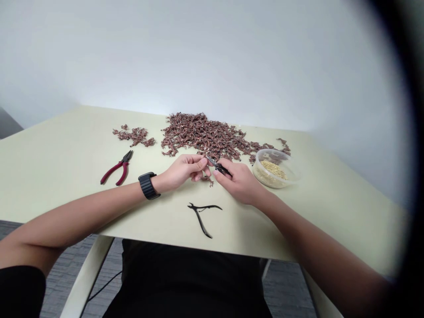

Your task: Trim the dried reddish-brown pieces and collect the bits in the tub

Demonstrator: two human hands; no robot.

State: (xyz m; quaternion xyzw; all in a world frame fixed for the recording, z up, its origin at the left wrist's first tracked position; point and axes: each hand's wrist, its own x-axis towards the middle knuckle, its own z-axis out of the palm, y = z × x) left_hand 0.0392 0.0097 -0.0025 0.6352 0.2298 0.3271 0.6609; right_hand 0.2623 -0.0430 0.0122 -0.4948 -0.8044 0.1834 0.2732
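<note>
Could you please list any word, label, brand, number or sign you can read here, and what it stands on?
None can be read. No legible marking shows on the tool in the right hand, the red-handled pliers, the black nippers, the plastic tub or the dark watch.

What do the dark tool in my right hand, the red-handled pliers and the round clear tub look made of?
Dark slim tool in the right hand: probably metal, given the grey glint near its tip; grip unclear.
Red-handled pliers: dull dark head, likely steel; smooth red grips suggest plastic or rubber.
Round clear tub: likely plastic, smooth, its see-through walls slightly cloudy.
</note>
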